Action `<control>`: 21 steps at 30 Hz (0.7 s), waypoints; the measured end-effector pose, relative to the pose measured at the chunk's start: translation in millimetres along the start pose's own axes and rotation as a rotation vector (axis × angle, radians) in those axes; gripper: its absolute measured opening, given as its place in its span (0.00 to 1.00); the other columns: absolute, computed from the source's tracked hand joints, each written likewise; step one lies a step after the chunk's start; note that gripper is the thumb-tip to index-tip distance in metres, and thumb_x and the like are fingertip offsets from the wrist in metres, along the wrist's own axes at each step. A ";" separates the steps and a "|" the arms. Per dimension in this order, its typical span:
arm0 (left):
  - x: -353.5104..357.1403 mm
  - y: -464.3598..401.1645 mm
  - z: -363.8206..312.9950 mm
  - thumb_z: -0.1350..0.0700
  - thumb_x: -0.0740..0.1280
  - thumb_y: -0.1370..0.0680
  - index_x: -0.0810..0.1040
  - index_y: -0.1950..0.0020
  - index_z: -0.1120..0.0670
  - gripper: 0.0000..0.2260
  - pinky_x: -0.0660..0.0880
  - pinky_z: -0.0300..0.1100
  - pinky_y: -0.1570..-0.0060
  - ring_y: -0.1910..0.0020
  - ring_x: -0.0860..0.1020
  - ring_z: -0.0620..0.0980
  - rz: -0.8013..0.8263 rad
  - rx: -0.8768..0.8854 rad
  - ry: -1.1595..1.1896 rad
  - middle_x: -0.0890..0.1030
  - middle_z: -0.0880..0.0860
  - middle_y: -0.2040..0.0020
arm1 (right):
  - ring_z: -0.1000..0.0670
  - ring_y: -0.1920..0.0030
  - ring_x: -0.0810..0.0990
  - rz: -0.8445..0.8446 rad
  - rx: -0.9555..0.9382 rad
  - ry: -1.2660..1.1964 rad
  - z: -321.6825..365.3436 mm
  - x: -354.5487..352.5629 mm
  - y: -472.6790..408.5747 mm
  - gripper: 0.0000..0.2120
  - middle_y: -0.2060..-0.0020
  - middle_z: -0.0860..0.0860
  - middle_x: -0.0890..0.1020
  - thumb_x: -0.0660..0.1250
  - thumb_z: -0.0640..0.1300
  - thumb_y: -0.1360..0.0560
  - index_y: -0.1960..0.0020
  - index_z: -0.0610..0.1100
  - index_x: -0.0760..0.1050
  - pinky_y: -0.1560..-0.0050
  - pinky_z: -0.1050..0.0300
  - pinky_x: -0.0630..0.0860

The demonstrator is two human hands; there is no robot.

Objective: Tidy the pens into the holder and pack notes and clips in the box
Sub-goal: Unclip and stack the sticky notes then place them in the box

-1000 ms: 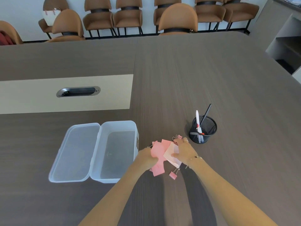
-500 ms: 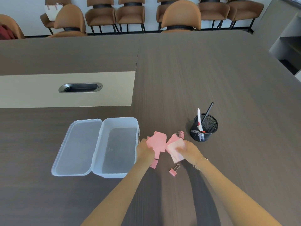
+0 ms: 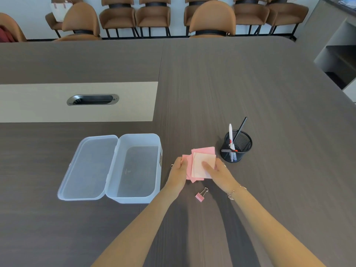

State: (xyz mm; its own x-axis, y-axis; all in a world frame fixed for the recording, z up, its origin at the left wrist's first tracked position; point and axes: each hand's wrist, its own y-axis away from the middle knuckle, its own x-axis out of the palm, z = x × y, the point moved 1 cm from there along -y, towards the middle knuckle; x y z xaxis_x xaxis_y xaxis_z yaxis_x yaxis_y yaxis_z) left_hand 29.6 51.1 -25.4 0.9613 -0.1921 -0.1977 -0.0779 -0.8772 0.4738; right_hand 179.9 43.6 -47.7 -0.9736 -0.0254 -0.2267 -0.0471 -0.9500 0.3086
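A stack of pink notes (image 3: 200,160) is held between both hands just above the table, right of the box. My left hand (image 3: 179,170) grips its left edge and my right hand (image 3: 217,171) holds its right side, thumb lying across the pale top sheet. The clear plastic box (image 3: 158,149) stands open and looks empty, its lid (image 3: 86,168) hinged flat to the left. One pink binder clip (image 3: 201,195) lies on the table below the notes. The black mesh holder (image 3: 236,146) to the right has a white pen (image 3: 230,134) and a black pen (image 3: 240,128) upright in it.
A metal cable grommet (image 3: 92,99) sits in the beige table inlay at the left. Brown chairs (image 3: 212,20) line the far edge of the table. A shelf unit (image 3: 339,60) stands at the right.
The scattered notes have been gathered into one overlapping stack between both hands. The clips that lay beyond the notes are now hidden. The binder clip below has not moved.
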 end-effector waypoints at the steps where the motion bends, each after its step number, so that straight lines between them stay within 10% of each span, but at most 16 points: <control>1: 1.3 0.0 1.2 0.50 0.50 0.17 0.66 0.34 0.57 0.17 0.71 0.31 0.65 0.55 0.74 0.43 -0.005 0.019 -0.001 0.74 0.52 0.47 | 0.54 0.49 0.78 0.029 0.022 0.001 -1.5 0.6 2.2 0.10 0.51 0.56 0.78 0.63 0.47 0.21 0.42 0.45 0.70 0.59 0.70 0.73; 6: 15.6 0.5 -0.1 0.48 0.58 0.20 0.65 0.36 0.54 0.16 0.72 0.23 0.73 0.58 0.74 0.40 0.015 0.029 0.088 0.74 0.51 0.47 | 0.50 0.49 0.77 0.025 0.032 0.137 -11.4 7.5 14.0 0.15 0.50 0.53 0.79 0.64 0.47 0.22 0.37 0.45 0.68 0.58 0.69 0.72; 17: 23.4 -32.6 19.3 0.51 0.73 0.29 0.63 0.29 0.54 0.32 0.71 0.29 0.47 0.43 0.72 0.43 0.132 0.295 -0.296 0.74 0.50 0.38 | 0.47 0.51 0.80 -0.153 -0.018 0.230 -26.1 -6.8 3.0 0.06 0.53 0.51 0.80 0.66 0.39 0.24 0.47 0.43 0.72 0.53 0.64 0.74; 21: 22.5 -42.5 33.6 0.51 0.71 0.27 0.67 0.30 0.49 0.27 0.67 0.47 0.32 0.32 0.70 0.52 -0.070 0.354 -0.609 0.75 0.52 0.33 | 0.48 0.49 0.79 -0.137 0.002 0.251 -30.6 -11.5 6.6 0.10 0.50 0.51 0.81 0.66 0.37 0.24 0.43 0.43 0.73 0.41 0.54 0.77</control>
State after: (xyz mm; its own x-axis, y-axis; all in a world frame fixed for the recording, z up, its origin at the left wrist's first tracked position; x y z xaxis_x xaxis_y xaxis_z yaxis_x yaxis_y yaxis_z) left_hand 45.6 69.2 -78.7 0.6562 -0.2516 -0.7114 -0.2024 -0.9669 0.1552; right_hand 197.6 28.1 -71.3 -0.8725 0.0265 -0.4879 -0.1750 -0.9492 0.2614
